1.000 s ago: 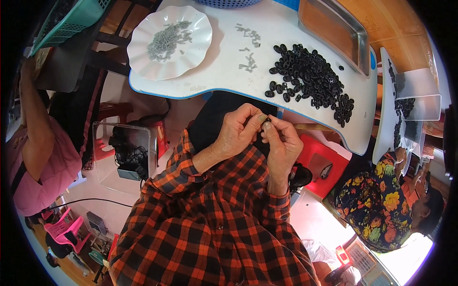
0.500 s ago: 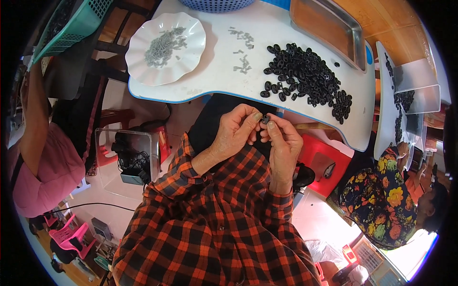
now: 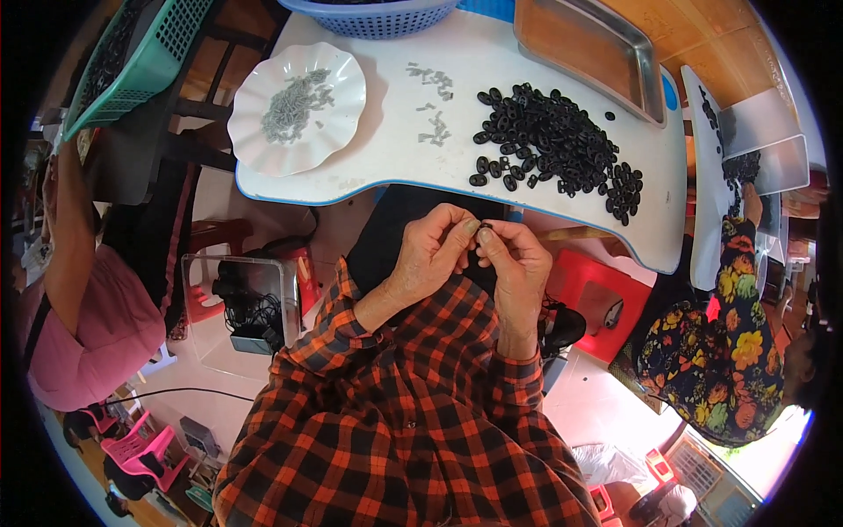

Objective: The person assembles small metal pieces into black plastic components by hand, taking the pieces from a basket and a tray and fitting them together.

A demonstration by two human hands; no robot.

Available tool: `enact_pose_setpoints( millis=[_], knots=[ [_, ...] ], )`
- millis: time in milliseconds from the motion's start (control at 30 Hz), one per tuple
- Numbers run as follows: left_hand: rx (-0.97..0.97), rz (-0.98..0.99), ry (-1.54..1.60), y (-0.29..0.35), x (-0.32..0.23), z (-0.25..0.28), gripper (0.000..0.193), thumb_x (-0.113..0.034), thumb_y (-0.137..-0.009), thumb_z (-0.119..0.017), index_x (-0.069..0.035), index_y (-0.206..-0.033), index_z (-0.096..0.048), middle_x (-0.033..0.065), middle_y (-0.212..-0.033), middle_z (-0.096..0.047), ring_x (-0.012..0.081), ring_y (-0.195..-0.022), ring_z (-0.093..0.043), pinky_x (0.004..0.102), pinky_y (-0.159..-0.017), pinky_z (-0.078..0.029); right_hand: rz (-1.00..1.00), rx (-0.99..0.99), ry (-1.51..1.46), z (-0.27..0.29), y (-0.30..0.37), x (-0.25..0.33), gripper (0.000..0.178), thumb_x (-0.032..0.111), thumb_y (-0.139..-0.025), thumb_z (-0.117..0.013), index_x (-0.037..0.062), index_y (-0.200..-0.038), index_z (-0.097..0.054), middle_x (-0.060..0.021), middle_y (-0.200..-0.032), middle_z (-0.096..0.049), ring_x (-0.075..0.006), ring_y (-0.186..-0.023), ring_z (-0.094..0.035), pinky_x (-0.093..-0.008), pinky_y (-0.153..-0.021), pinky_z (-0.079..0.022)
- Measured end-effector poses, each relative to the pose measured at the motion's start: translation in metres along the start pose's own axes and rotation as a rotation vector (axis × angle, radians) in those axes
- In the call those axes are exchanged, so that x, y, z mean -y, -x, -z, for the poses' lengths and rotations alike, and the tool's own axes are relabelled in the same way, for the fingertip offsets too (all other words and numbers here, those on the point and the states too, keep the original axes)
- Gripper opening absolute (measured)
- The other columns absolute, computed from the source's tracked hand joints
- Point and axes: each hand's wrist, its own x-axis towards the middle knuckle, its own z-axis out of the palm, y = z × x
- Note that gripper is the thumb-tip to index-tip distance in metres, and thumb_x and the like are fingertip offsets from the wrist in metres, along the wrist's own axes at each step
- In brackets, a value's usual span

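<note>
Over my lap, just off the table's near edge, my two hands meet at the fingertips. My right hand (image 3: 516, 263) is closed in a pinch on a small black piece (image 3: 484, 226), mostly covered by the fingers. Against it my left hand (image 3: 436, 253) is closed too, thumb pressed to forefinger; whatever lies between them is too small to make out. On the white table (image 3: 386, 149), a big heap of black oval pieces with holes (image 3: 553, 136) lies to the right. Short grey pegs (image 3: 432, 132) are scattered mid-table. More grey pegs fill a scalloped white plate (image 3: 250, 132) at left.
A blue basket (image 3: 378, 19) and a metal tray (image 3: 606, 66) stand at the table's far side. A green basket (image 3: 145, 61) is at far left, near a person in pink (image 3: 97, 325). At right, a person in a flowered top (image 3: 711, 369) reaches to another table. A red stool (image 3: 580, 294) stands below.
My hands have stayed together, lowered slightly, and the black piece is now more covered by the fingers. The person at right has stretched an arm toward the black pieces on their table.
</note>
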Motion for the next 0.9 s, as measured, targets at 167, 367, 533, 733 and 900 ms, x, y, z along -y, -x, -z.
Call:
enact_pose_setpoints(
  millis=[167, 367, 533, 733, 900],
  knots=[
    [-0.060, -0.201, -0.301, -0.010, -0.011, 0.006, 0.007, -0.006, -0.089, -0.058, 0.001, -0.091, -0.059, 0.0059, -0.070, -0.058, 0.0100, -0.055, -0.056, 0.0221, -0.046, -0.044, -0.003, -0.045, 0.003, 0.004, 0.000, 0.001, 0.012, 0.008, -0.087, -0.063, -0.0011, -0.095, -0.064, -0.0050, -0.083, -0.065, -0.0071, -0.068, -0.057, -0.0189, -0.060, -0.046],
    [-0.186, -0.598, -0.799, -0.039, -0.022, 0.009, 0.013, -0.001, -0.079, -0.067, -0.002, -0.090, -0.060, 0.0101, -0.076, -0.056, 0.0258, -0.062, -0.059, 0.0313, -0.053, -0.047, 0.000, -0.093, -0.019, 0.008, 0.000, 0.000, 0.012, 0.011, -0.088, -0.062, 0.0002, -0.095, -0.062, -0.0056, -0.082, -0.065, -0.0069, -0.067, -0.056, -0.0188, -0.059, -0.044],
    [-0.148, -0.561, -1.157, -0.049, -0.030, 0.002, 0.017, -0.011, -0.076, -0.070, -0.004, -0.090, -0.062, 0.0087, -0.080, -0.055, 0.0265, -0.069, -0.060, 0.0347, -0.055, -0.048, 0.023, -0.109, -0.065, 0.011, -0.001, -0.001, 0.012, 0.011, -0.089, -0.062, 0.0007, -0.095, -0.062, -0.0055, -0.080, -0.065, -0.0060, -0.063, -0.055, -0.0175, -0.055, -0.043],
    [-0.151, -0.545, -1.182, -0.050, -0.031, -0.003, 0.020, -0.013, -0.073, -0.072, -0.004, -0.084, -0.058, 0.0078, -0.080, -0.050, 0.0243, -0.073, -0.057, 0.0354, -0.055, -0.047, 0.005, -0.113, -0.103, 0.015, 0.000, 0.000, 0.013, 0.011, -0.088, -0.063, 0.0018, -0.098, -0.063, -0.0056, -0.081, -0.066, -0.0067, -0.065, -0.057, -0.0183, -0.055, -0.045],
    [-0.151, -0.541, -1.043, -0.048, -0.029, 0.004, 0.016, -0.008, -0.076, -0.071, -0.004, -0.088, -0.061, 0.0067, -0.084, -0.057, 0.0230, -0.068, -0.060, 0.0313, -0.056, -0.048, 0.063, -0.130, -0.115, 0.015, -0.002, -0.002, 0.014, 0.010, -0.089, -0.061, 0.0006, -0.099, -0.064, -0.0075, -0.083, -0.066, -0.0078, -0.067, -0.058, -0.0196, -0.056, -0.046]
  ],
)
